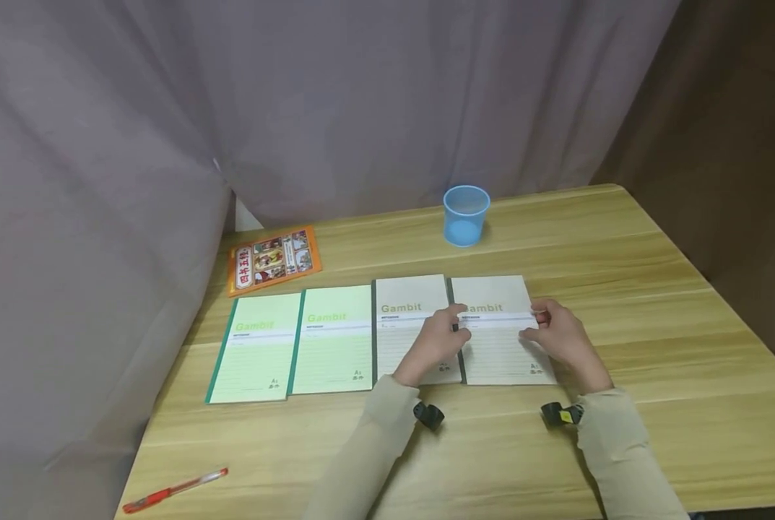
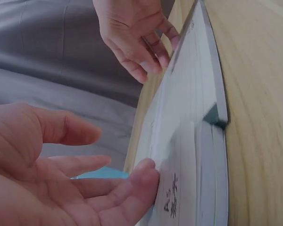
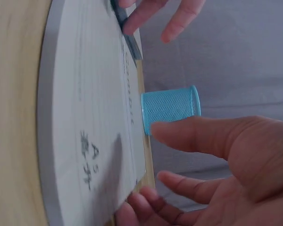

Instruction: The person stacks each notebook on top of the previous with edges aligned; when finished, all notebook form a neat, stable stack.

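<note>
Notebooks, pen, cup on table

Muted light, soft-edged shadows

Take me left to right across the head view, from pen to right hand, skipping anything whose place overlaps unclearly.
Red pen → first green notebook → second green notebook → left grey notebook → right grey notebook → right hand.

Gambit notebooks: smooth paper covers, matt. Illustrated booklet: smooth printed paper cover. Cup: fine mesh, metal-looking. Pen: smooth plastic, part-transparent barrel. Desk: wood-grained, smooth, faint sheen. Curtain: matt cloth, creased. Sleeves: matt, soft-looking cloth.
</note>
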### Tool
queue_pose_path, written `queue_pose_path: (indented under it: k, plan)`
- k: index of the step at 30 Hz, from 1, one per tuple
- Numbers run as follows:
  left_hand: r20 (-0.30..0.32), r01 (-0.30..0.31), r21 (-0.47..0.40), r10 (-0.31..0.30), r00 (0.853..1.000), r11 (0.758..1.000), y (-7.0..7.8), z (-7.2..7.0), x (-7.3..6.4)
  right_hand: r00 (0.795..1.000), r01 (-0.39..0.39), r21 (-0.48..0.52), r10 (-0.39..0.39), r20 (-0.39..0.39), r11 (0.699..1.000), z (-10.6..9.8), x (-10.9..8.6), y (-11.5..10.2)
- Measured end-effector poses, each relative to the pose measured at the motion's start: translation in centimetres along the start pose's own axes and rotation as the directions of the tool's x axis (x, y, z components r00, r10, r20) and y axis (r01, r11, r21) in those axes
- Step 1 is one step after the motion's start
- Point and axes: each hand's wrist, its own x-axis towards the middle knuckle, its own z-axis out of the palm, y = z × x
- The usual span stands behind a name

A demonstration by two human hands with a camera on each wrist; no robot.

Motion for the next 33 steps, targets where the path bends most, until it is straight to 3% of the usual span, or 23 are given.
queue_pose_path:
  k: [6, 12, 17, 26, 33]
  plan:
    - [0.024, 0.007, 0.005, -0.008, 1.0, 1.0, 0.3, 0.4, -0.7, 0.995, -0.073, -0.04, 0.076, 0.066, 0.996, -0.3, -0.1, -0.1]
    - [0.053, 0.02, 0.012, -0.02, 0.998, 1.0, 0.7, 0.5, -0.9, 0.99, -0.078, -0.113, 0.09, 0.109, 0.991, 0.0, 0.2, 0.1]
    - [0.061, 0.038, 0.003, -0.038, 0.997, 0.999, 0.7, 0.4, -0.8, 0.988, -0.087, -0.154, 0.105, 0.115, 0.984, -0.3, 0.8, 0.4]
    - [0.03, 0.016, 0.051, -0.017, 0.999, 0.999, 0.9, 0.6, -0.2, 0.986, -0.126, -0.141, 0.139, 0.088, 0.982, -0.7, 1.4, 0.6]
    - [0.041, 0.093, 0.026, -0.094, 0.995, 0.995, 1.5, 1.1, -0.1, 0.983, -0.163, -0.142, 0.173, 0.061, 0.976, -0.7, 0.6, 0.6]
